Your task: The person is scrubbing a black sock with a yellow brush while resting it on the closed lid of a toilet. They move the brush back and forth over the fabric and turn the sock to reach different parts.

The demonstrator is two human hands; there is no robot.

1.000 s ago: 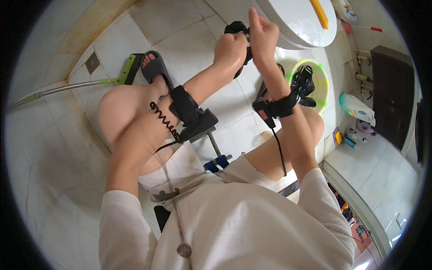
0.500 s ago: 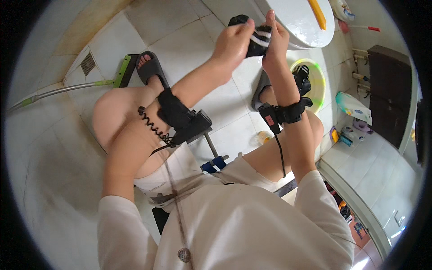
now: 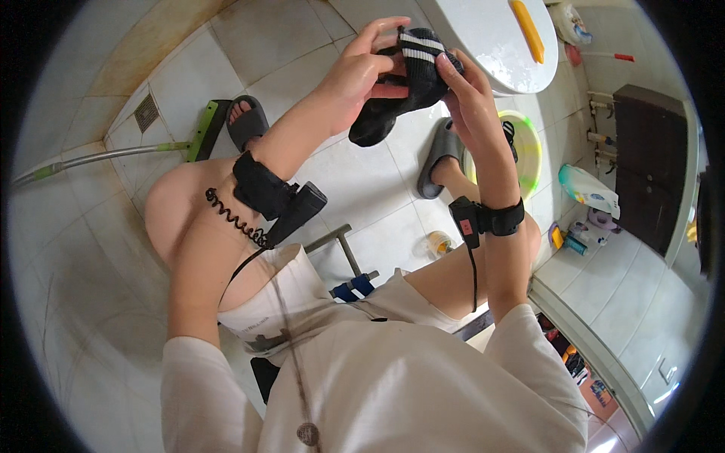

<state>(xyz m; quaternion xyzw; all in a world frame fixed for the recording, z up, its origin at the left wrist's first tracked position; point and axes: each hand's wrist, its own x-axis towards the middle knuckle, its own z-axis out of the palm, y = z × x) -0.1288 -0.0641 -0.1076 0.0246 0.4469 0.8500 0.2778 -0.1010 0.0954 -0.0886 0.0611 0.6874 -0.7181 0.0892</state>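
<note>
A black sock (image 3: 424, 84) with white stripes at its cuff is stretched between my hands, its toe hanging down to the left. My left hand (image 3: 361, 81) grips the left side of the cuff with its fingers spread about the edge. On the other side my right hand (image 3: 470, 97) pinches the sock, thumb in front. Both hands look wet. Just beyond them is a wet white rounded surface (image 3: 491, 38) with a long yellow bar (image 3: 527, 30) on it.
A green-rimmed basin (image 3: 535, 162) with dark striped cloth inside stands right of my foot. A green-headed floor brush (image 3: 204, 130) lies at left near a floor drain (image 3: 147, 112). Grey slippers (image 3: 439, 158) are on my feet. A small orange-and-clear container (image 3: 439, 243) sits on the tiles.
The sock has gone from bunched between my hands to spread out, its toe hanging down. My left hand has shifted left and its fingers have spread; my right thumb now presses on the sock.
</note>
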